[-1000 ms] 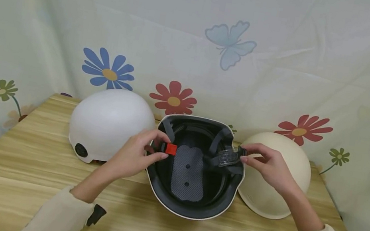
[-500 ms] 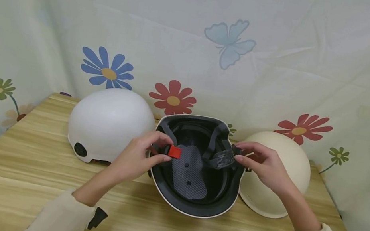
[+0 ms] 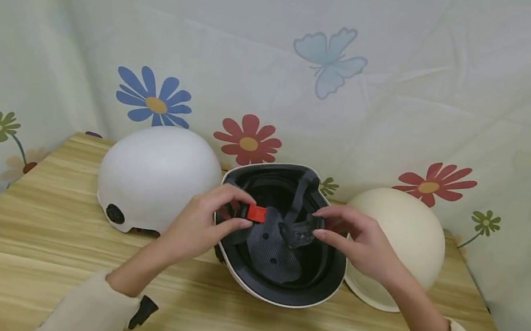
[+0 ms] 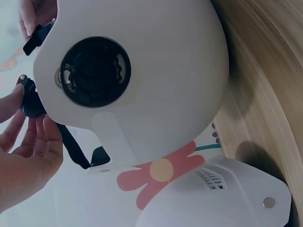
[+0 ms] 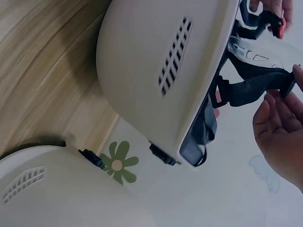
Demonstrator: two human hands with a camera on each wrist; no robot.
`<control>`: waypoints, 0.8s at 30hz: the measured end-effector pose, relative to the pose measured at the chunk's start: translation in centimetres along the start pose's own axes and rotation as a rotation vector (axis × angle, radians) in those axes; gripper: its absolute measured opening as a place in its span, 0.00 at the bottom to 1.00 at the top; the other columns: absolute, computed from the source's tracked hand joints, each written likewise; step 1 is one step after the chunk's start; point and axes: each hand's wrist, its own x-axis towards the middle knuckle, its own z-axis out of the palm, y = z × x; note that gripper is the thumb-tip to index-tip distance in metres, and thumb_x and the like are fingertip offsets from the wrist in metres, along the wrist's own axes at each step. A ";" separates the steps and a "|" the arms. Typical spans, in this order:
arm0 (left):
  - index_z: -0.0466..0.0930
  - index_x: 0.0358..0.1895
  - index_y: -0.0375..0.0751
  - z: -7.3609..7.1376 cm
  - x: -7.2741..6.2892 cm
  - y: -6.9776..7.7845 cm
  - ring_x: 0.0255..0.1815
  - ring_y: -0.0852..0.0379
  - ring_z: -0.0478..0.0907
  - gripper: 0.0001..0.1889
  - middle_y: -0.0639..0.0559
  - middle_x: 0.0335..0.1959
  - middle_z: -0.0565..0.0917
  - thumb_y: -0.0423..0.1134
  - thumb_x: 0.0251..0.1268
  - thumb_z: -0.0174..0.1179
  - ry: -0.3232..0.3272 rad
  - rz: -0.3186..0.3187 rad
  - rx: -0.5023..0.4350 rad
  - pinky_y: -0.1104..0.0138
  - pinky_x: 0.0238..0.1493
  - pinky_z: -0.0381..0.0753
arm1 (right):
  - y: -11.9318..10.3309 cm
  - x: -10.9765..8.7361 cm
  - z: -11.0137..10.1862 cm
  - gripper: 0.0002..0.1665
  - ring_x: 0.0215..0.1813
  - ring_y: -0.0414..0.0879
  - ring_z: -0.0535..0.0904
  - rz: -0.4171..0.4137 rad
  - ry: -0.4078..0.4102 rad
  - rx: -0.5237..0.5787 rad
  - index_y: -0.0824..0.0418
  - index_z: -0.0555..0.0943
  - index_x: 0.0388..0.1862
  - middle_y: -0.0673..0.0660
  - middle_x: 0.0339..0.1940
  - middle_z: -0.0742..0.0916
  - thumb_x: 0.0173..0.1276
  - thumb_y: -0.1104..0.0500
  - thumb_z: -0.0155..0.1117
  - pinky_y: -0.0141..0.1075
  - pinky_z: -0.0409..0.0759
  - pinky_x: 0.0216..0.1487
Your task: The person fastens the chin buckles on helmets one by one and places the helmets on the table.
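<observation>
A pale helmet (image 3: 271, 294) lies upside down on the table, its dark padded inside facing up. Over its left side, the thumb and fingers of my left hand (image 3: 197, 218) pinch a red and black buckle half (image 3: 256, 214) on a strap. Opposite, my right hand (image 3: 363, 242) pinches the end of the other chin strap (image 5: 251, 87), which carries a clear-covered pad (image 3: 297, 233). A gap separates the two strap ends. The left wrist view shows a round black vent (image 4: 96, 72) on the helmet's side, with the fingertips just beyond the rim.
A white helmet (image 3: 159, 177) sits dome up on the left. On the right, a cream helmet (image 3: 405, 239) also stands dome up, partly behind my right hand. The wooden table (image 3: 46, 264) backs onto a flowered curtain (image 3: 414, 85).
My right hand has moved left with its strap end, and my left hand slightly right, narrowing the gap between the strap ends. The helmet between them has turned and tilted a little.
</observation>
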 end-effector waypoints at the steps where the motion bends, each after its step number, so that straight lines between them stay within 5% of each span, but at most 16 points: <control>1: 0.78 0.46 0.40 0.1 0.0 0.0 0.38 0.58 0.73 0.16 0.52 0.39 0.78 0.33 0.51 0.67 0.000 0.006 0.000 0.65 0.37 0.79 | -0.2 0.1 0.2 0.16 0.31 0.42 0.75 -0.017 -0.002 -0.022 0.63 0.79 0.45 0.51 0.34 0.81 0.56 0.70 0.66 0.33 0.77 0.32; 14: 0.79 0.46 0.40 0.7 -0.1 0.8 0.40 0.57 0.73 0.16 0.52 0.42 0.80 0.35 0.52 0.67 -0.034 0.032 0.010 0.67 0.39 0.77 | -1.1 0.7 2.2 0.18 0.28 0.39 0.71 -0.224 0.007 -0.151 0.61 0.78 0.41 0.51 0.35 0.80 0.49 0.69 0.70 0.32 0.74 0.26; 24: 0.79 0.47 0.40 1.2 0.1 1.3 0.35 0.55 0.75 0.17 0.51 0.42 0.81 0.36 0.52 0.67 -0.030 0.026 0.016 0.68 0.36 0.78 | -1.5 0.9 2.8 0.16 0.30 0.38 0.73 -0.180 -0.021 -0.147 0.62 0.79 0.41 0.52 0.38 0.82 0.52 0.67 0.70 0.34 0.76 0.28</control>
